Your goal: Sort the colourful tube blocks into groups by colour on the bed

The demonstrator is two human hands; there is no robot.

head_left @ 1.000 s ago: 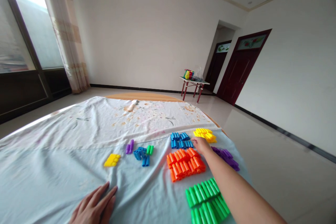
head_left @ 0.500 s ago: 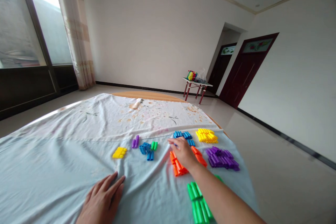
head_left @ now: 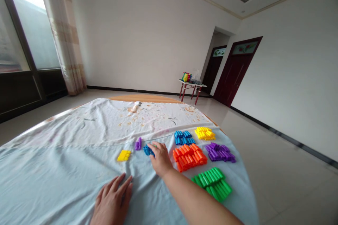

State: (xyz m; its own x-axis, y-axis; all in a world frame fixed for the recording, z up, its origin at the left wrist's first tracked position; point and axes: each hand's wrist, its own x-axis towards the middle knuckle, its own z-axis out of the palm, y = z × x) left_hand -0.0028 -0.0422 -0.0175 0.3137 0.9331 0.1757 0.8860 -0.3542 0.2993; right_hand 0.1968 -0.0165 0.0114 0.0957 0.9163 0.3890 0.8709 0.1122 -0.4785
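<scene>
My right hand (head_left: 160, 159) is over the small group of blue plastic tubes (head_left: 146, 149), fingers bent down and closed on a blue tube that they mostly cover. A bit of green shows behind the fingers. My left hand (head_left: 113, 197) lies flat on the light blue cloth with its fingers stretched out, holding nothing. Two purple tubes (head_left: 138, 143) stand side by side left of the blue ones. Farther left is a small set of yellow tubes (head_left: 124, 155).
To the right lie sorted piles: blue tubes (head_left: 182, 138), yellow tubes (head_left: 205, 133), orange tubes (head_left: 188, 156), purple tubes (head_left: 220, 152) and green tubes (head_left: 215, 182). A wrinkled cloth (head_left: 66, 168) covers the round table. A small side table (head_left: 191, 83) stands near the far wall.
My right hand has moved left from beside the blue and orange piles to the small blue group. My left hand stays flat on the cloth. The view has shifted slightly.
</scene>
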